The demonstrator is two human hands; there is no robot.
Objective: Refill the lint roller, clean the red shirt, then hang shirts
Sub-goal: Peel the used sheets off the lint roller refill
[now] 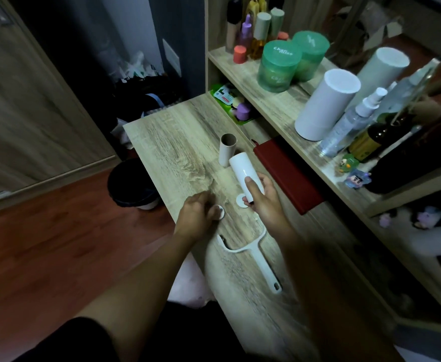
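My right hand (263,202) grips the refill roll (241,167), cardboard core (227,152) at its 12 o'clock; my left hand (197,214) pinches a white cap (221,212) near the 9 o'clock edge of the desk (177,142).

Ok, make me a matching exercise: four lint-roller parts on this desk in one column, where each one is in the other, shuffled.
Things
1. white refill roll
2. cardboard tube
3. roller handle
4. small white cap

Places
A. lies flat on the desk, between the forearms
B. at the fingertips of the left hand
C. gripped in the right hand
D. stands upright on the desk

Pairs: 1-C, 2-D, 3-A, 4-B
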